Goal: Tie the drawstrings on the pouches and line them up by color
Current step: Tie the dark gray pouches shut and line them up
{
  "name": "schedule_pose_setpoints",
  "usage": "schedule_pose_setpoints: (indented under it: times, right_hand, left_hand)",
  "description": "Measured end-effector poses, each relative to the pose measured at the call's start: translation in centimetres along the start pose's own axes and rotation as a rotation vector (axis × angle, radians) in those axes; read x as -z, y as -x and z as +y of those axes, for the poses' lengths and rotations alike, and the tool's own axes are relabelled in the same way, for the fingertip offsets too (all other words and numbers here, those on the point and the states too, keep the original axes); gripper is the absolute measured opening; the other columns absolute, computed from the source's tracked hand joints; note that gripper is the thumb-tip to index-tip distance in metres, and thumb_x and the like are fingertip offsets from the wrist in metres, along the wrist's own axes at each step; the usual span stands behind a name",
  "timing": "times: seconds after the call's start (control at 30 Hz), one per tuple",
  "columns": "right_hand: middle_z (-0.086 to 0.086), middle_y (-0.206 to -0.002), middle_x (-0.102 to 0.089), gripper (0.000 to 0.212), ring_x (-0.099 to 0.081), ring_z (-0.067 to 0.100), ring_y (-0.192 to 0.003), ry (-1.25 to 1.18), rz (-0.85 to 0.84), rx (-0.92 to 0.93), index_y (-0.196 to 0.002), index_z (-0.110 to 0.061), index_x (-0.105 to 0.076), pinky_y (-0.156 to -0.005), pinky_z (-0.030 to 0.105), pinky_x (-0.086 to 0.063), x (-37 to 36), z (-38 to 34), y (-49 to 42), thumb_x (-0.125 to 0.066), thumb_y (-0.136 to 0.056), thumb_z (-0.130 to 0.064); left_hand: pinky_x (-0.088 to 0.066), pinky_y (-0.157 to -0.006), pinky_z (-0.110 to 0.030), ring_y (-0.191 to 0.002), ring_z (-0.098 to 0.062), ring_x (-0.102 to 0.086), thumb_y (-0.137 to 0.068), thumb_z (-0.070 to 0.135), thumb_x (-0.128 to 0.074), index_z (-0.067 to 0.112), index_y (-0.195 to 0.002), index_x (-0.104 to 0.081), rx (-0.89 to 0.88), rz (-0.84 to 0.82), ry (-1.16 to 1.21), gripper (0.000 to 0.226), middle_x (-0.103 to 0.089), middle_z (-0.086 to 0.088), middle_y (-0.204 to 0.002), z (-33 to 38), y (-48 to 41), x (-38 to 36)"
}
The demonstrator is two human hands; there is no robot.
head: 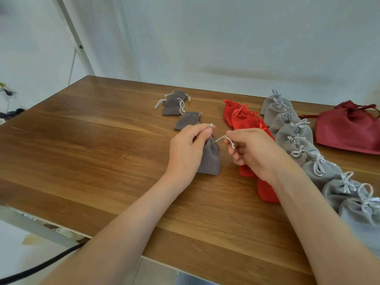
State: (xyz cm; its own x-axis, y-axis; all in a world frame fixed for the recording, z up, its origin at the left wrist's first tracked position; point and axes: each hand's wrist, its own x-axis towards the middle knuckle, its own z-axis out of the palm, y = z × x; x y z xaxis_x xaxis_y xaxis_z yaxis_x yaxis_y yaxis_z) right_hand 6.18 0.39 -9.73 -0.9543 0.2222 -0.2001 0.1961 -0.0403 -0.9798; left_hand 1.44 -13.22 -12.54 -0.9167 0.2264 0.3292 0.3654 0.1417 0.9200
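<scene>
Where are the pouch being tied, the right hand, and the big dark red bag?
pouch being tied (210, 158), head view, grey body.
right hand (257, 153), head view, back of hand.
dark red bag (346, 134), head view, front panel.

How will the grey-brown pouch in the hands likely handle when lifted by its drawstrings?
Probably floppy: the grey-brown pouch gathers in soft folds below the left hand. Likely light: the right hand merely pinches a thin drawstring.

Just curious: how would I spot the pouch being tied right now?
On the wooden table, find the row of small brown-grey pouches left of the red pouches. It is the nearest pouch there: unlike its neighbours lying untouched, the left hand and right hand each pinch one of its cords.
</scene>
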Motion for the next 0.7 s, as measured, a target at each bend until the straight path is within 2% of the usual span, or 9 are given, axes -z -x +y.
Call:
schedule_pose_setpoints:
  times: [0.1, 0.23, 0.3, 0.37, 0.43, 0.5, 0.63, 0.7]
  right_hand:
    - [0.003, -0.061, -0.054, 0.021, -0.047, 0.010, -0.051, -0.119, -0.102, 0.039, -0.082, -0.003, -0.060, -0.048, 0.020, -0.037, 0.2, 0.1, 0.0, -0.045, -0.096, -0.003]
    - [0.007, -0.069, -0.059, 0.013, -0.056, 0.013, -0.057, -0.121, -0.103, 0.001, -0.089, -0.004, -0.059, -0.051, 0.021, -0.044, -0.1, 0.2, 0.1, -0.049, -0.096, -0.010]
    - [0.011, -0.071, -0.062, 0.022, -0.059, 0.018, -0.058, -0.101, -0.046, -0.074, -0.090, -0.003, -0.058, -0.052, 0.025, -0.045, -0.2, 0.0, 0.1, -0.047, -0.098, -0.020]
    - [0.013, -0.065, -0.062, 0.037, -0.057, 0.021, -0.052, -0.093, 0.026, -0.132, -0.083, -0.002, -0.058, -0.047, 0.026, -0.043, -0.4, -0.3, 0.1, -0.042, -0.099, -0.031]
    - [0.013, -0.057, -0.059, 0.049, -0.053, 0.022, -0.046, 0.035, 0.091, -0.108, -0.076, -0.003, -0.058, -0.041, 0.025, -0.039, -0.5, -0.2, -0.3, -0.038, -0.099, -0.042]
    - [0.011, -0.054, -0.059, 0.046, -0.052, 0.024, -0.044, 0.186, 0.138, -0.032, -0.077, -0.007, -0.058, -0.038, 0.025, -0.038, -0.6, 0.2, -0.5, -0.040, -0.099, -0.044]
    - [0.001, -0.056, -0.059, 0.029, -0.052, 0.017, -0.047, 0.483, 0.090, 0.116, -0.073, -0.015, -0.062, -0.042, 0.027, -0.040, -0.1, 0.6, -0.4, -0.051, -0.097, -0.026]
    - [-0.006, -0.059, -0.056, 0.020, -0.049, 0.008, -0.051, 0.640, 0.065, 0.197, -0.082, -0.015, -0.069, -0.050, 0.021, -0.040, 0.2, 0.7, -0.4, -0.053, -0.095, -0.018]
  left_hand:
    - [-0.040, -0.079, -0.005, -0.089, 0.012, -0.056, -0.094, 0.014, -0.057, 0.022, -0.114, -0.067, -0.001, -0.015, -0.031, 0.024, -0.063, 0.020, -0.095, 0.0, 0.0, -0.1]
    - [-0.038, -0.072, -0.004, -0.074, 0.009, -0.055, -0.093, 0.012, -0.058, 0.027, -0.121, -0.060, -0.016, -0.029, -0.019, 0.032, -0.064, 0.013, -0.080, 0.3, 0.1, -0.1]
    - [-0.038, -0.070, -0.006, -0.071, 0.004, -0.055, -0.091, 0.011, -0.059, 0.030, -0.114, -0.056, -0.027, -0.025, -0.011, 0.030, -0.064, 0.011, -0.074, 0.4, 0.2, -0.1]
    - [-0.041, -0.070, -0.010, -0.073, -0.001, -0.059, -0.090, 0.010, -0.060, 0.032, -0.105, -0.053, -0.015, -0.032, 0.014, 0.027, -0.066, 0.010, -0.074, 0.4, 0.1, -0.1]
    - [-0.045, -0.074, -0.017, -0.078, -0.008, -0.062, -0.090, 0.011, -0.061, 0.034, -0.098, -0.052, -0.010, -0.066, 0.014, 0.026, -0.068, 0.006, -0.076, 0.5, 0.1, -0.1]
    - [-0.045, -0.076, -0.018, -0.078, -0.007, -0.063, -0.089, 0.011, -0.062, 0.034, -0.093, -0.053, -0.029, -0.101, -0.008, 0.024, -0.069, 0.006, -0.077, 0.6, 0.1, -0.1]
    - [-0.041, -0.074, -0.009, -0.079, 0.002, -0.062, -0.088, 0.012, -0.063, 0.033, -0.091, -0.056, -0.050, -0.104, -0.039, 0.023, -0.070, 0.013, -0.078, 0.6, 0.1, 0.1]
    - [-0.042, -0.075, -0.009, -0.081, 0.003, -0.063, -0.088, 0.011, -0.063, 0.031, -0.091, -0.058, -0.036, -0.086, -0.027, 0.021, -0.070, 0.013, -0.079, 0.6, 0.1, 0.2]
